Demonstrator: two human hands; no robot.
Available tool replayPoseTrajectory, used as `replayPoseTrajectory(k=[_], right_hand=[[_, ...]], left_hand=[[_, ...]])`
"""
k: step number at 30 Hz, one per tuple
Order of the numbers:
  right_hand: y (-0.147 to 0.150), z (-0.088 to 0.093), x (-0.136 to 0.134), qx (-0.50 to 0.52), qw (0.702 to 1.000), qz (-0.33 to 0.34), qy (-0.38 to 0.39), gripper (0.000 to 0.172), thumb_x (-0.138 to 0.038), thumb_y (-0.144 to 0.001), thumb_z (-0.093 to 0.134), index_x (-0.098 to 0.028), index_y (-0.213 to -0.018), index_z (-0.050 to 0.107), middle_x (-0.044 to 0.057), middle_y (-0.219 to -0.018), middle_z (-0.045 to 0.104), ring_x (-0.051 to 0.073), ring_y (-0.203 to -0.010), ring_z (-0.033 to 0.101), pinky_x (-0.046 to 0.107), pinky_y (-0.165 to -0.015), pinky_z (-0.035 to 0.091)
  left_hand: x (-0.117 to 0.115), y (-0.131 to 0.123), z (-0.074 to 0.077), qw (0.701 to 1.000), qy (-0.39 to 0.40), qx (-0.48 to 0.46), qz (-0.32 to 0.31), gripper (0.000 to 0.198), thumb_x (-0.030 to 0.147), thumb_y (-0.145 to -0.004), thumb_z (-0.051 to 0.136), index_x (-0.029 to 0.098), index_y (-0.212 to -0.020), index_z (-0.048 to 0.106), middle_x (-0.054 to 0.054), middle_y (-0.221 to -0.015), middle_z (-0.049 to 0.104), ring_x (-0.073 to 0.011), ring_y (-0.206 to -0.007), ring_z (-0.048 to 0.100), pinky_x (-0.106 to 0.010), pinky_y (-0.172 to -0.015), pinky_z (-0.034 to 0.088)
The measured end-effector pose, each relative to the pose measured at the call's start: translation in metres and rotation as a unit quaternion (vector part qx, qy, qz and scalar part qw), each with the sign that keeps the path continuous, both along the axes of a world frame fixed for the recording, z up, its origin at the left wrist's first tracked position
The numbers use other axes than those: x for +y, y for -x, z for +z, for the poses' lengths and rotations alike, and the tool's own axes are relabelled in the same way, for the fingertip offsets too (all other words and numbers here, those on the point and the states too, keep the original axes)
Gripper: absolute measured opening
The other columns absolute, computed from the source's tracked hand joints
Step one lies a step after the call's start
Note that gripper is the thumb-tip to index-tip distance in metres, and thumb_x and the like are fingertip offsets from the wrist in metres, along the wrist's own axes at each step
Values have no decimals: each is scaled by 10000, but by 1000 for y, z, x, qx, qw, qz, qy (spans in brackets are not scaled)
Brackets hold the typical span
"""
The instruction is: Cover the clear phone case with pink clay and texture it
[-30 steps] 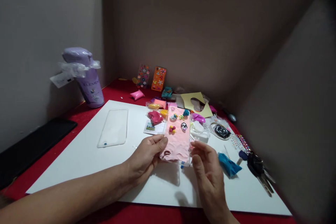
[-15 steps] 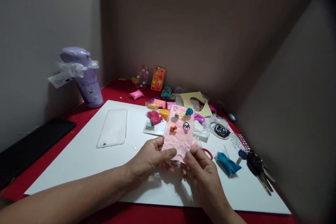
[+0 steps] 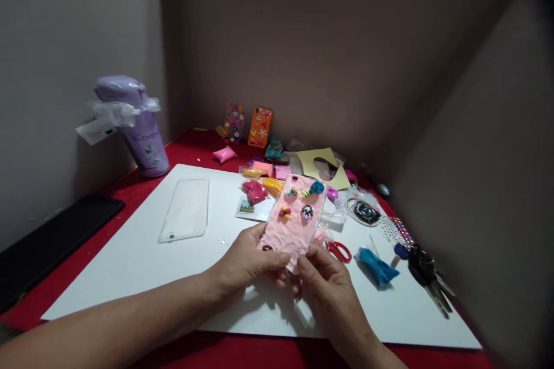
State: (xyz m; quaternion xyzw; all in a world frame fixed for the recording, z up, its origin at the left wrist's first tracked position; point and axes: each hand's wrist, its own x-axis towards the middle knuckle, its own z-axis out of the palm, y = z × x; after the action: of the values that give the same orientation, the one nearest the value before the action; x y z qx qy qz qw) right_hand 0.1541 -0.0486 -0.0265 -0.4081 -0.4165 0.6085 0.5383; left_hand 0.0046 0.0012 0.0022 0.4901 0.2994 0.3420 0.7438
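Observation:
Both hands hold a pink phone case (image 3: 294,222) covered in pale pink clay, with small coloured clay decorations on its upper half. My left hand (image 3: 244,265) grips its lower left edge, thumb on top. At the lower right corner, my right hand (image 3: 331,288) pinches it with thumb and fingers. The case is lifted and tilted to the right above a white board (image 3: 130,265). A clear empty phone case (image 3: 187,209) lies flat on the board to the left.
A lilac bottle (image 3: 141,127) stands at the back left. Clay packets (image 3: 259,184), red scissors (image 3: 340,251), a blue clay bag (image 3: 377,265), keys (image 3: 426,279), a black ring (image 3: 366,211) and yellow paper (image 3: 322,167) crowd the right. Two decorated cases (image 3: 249,125) lean on the wall.
My right hand has closed on the pink case's lower right corner. The case has been lifted and tilted rightwards, uncovering the red scissors on the board.

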Motion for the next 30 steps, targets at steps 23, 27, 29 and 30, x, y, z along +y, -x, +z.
replayPoseTrajectory(k=[23, 27, 29, 30], right_hand=[[-9, 9, 3, 50, 995, -78, 27, 167, -318, -787, 651, -194, -723, 560, -51, -598, 454, 71, -508, 413, 189, -488, 349], [-10, 8, 2, 49, 996, -77, 22, 149, -315, -793, 645, -199, -749, 563, -48, -615, 459, 75, -520, 422, 197, -499, 359], [-10, 8, 2, 48, 996, -79, 20, 150, -322, -789, 648, -201, -763, 564, -47, -621, 465, 77, -518, 427, 202, -496, 360], [-10, 9, 2, 47, 996, -80, 19, 153, -327, -786, 651, -202, -766, 564, -48, -619, 467, 78, -514, 429, 204, -494, 359]], left_hand=[[-3, 1, 12, 998, 48, -21, -23, 276, 109, -722, 558, 86, -992, 611, -119, -843, 696, -185, -734, 652, -300, -701, 515], [-2, 2, 12, 997, 61, -32, -20, 220, 152, -769, 542, 91, -974, 596, -124, -870, 681, -196, -757, 646, -319, -691, 511], [-1, 2, 11, 998, 58, -30, -20, 243, 191, -776, 575, 92, -998, 587, -124, -880, 677, -201, -770, 646, -318, -686, 511], [0, 2, 9, 998, 54, -28, -26, 283, 202, -766, 606, 93, -1025, 578, -125, -889, 677, -197, -761, 647, -315, -685, 510]])
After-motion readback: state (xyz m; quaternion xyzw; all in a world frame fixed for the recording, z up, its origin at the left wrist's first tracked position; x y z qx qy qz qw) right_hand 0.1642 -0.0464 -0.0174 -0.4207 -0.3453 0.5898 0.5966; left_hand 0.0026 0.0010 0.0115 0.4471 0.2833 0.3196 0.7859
